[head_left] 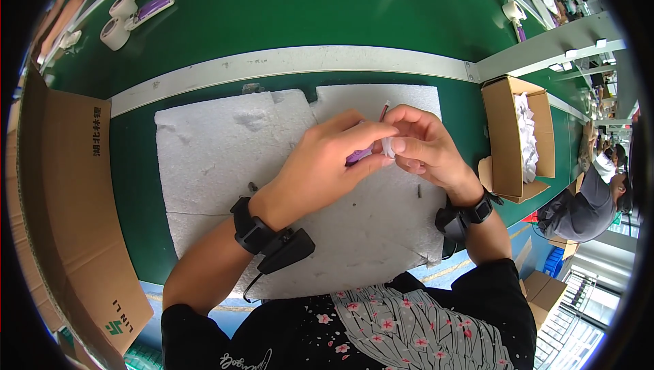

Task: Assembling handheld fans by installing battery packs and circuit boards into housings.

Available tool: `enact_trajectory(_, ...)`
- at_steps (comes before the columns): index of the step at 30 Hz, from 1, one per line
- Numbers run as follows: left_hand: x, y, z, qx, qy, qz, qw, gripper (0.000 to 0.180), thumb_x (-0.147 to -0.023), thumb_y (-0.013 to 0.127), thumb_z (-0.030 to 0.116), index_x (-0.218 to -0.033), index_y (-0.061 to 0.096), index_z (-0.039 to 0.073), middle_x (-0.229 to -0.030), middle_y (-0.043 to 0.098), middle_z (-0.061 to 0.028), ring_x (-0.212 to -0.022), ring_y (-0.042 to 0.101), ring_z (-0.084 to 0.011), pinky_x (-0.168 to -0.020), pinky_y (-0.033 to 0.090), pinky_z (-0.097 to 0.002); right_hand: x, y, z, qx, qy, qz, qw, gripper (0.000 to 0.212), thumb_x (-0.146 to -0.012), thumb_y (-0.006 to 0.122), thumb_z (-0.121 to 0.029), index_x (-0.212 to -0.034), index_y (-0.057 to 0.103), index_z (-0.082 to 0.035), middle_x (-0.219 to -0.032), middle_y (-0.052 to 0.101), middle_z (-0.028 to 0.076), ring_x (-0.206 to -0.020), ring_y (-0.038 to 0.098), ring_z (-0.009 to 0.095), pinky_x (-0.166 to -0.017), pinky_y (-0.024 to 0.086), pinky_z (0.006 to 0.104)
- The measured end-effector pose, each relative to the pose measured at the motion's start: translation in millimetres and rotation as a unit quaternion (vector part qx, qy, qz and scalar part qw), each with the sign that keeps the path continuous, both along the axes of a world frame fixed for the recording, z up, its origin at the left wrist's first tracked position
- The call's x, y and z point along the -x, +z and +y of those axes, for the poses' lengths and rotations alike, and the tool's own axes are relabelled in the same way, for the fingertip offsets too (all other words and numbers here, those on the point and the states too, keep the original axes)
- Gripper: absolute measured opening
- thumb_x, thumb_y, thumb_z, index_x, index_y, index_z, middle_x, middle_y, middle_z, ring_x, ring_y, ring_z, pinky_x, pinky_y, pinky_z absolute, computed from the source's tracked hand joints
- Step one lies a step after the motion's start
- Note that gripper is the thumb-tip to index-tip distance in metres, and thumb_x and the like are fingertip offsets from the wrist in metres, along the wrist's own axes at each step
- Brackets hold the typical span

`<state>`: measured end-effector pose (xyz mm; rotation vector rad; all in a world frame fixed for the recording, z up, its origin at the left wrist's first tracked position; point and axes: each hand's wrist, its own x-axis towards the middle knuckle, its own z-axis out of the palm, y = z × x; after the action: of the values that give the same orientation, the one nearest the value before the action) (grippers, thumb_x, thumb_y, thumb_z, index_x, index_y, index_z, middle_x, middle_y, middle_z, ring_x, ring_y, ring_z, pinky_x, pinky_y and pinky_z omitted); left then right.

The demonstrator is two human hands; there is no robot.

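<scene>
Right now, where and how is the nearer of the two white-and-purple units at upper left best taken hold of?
Probably by its purple handle, pinched across the long edges, coming from the right. On this nearer unit the handle is slim and straight and points right, away from the round white end; the other unit lies on the far side.

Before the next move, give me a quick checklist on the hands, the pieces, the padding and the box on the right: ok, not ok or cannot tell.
1. Left hand grip on the purple piece: ok, it sits between thumb and fingers.
2. Right hand on the white piece: ok, its fingertips are at it.
3. White and purple pieces joined: cannot tell, fingers hide where they meet.
4. Foam padding free of debris: not ok, small dark bits lie on it.
5. Cardboard box open: ok, white contents show inside.
</scene>
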<state>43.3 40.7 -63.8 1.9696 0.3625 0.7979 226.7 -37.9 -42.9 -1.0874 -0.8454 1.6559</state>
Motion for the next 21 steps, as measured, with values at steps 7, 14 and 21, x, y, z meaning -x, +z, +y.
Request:
enact_trajectory(7, 0.8, -0.7, 0.0, 0.002, -0.002, -0.001, 1.0, 0.035, -0.075, 0.075, 0.006, -0.107, 0.063, 0.009, -0.085, 0.06, -0.0069, -0.07, 0.058, -0.0185, -0.06, 0.046, -0.0291, 0.4, -0.5, -0.7, -0.001, -0.004, 0.001, 1.0, 0.024, -0.087, 0.064, -0.015, -0.105, 0.054, -0.002, -0.076, 0.057, 0.002, -0.045, 0.034, 0.0, -0.039, 0.023, 0.015)
enact_trajectory(14, 0.5, -2.4, 0.1, 0.012, -0.002, -0.011, 1.0, 0.034, -0.076, 0.074, 0.006, -0.108, 0.063, 0.008, -0.085, 0.06, -0.0071, -0.069, 0.057, -0.0185, -0.06, 0.046, -0.0285, 0.3, 1.1, -0.9, 0.013, -0.012, 0.001, 1.0, 0.023, -0.088, 0.062, -0.013, -0.106, 0.054, -0.002, -0.075, 0.056, 0.002, -0.045, 0.035, 0.001, -0.04, 0.024, 0.0156)
enact_trajectory(21, 0.4, 0.8, 0.5, 0.018, 0.003, -0.019, 1.0, 0.034, -0.076, 0.073, 0.005, -0.108, 0.063, 0.008, -0.083, 0.059, -0.0069, -0.067, 0.055, -0.0179, -0.058, 0.044, -0.0278, -3.1, -3.2, -1.1, 0.007, -0.008, 0.028, 1.0, 0.021, -0.089, 0.058, -0.01, -0.108, 0.054, -0.002, -0.081, 0.059, 0.005, -0.046, 0.035, 0.001, -0.039, 0.024, 0.0162)
